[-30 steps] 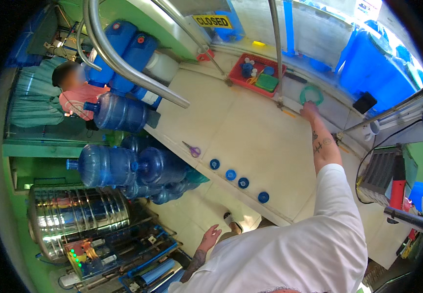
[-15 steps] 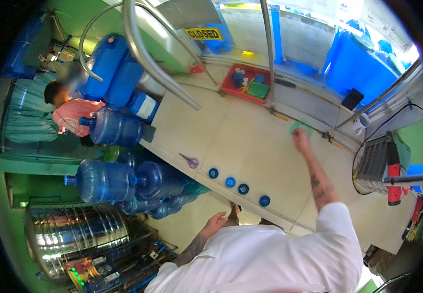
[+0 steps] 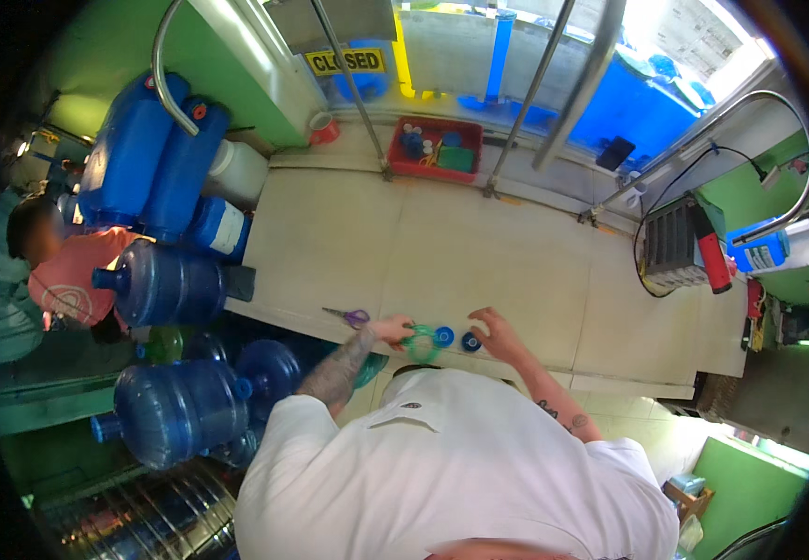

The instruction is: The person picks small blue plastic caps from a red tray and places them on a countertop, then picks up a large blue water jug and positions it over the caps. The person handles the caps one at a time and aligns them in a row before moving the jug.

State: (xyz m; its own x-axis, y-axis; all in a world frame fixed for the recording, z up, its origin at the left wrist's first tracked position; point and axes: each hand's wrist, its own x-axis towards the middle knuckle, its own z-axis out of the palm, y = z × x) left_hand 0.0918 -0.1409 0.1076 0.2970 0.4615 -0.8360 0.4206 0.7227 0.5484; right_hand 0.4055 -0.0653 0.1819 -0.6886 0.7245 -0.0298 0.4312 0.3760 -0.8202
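At the counter's near edge, my left hand [image 3: 391,329] is closed on a translucent green ring-shaped roll [image 3: 420,344]; its exact kind cannot be made out. My right hand [image 3: 495,332] is open, fingers curved and apart, just right of a dark blue bottle cap [image 3: 471,342]. A lighter blue bottle cap [image 3: 443,336] lies between the roll and the dark cap. Purple-handled scissors [image 3: 356,317] rest left of my left hand, blades pointing left. Other caps seen earlier are hidden around my hands.
The pale tiled counter [image 3: 507,252] stretches ahead, with a red basket [image 3: 435,171] of small items at its back. Metal pipes [image 3: 530,98] rise there. A grey crate [image 3: 680,241] stands right. Blue water jugs [image 3: 180,403] and a person in pink [image 3: 77,275] are left.
The green roll has come from the counter's back, in my right hand, to the near edge, in my left. Both hands are now over the counter near the caps. The view has shifted.
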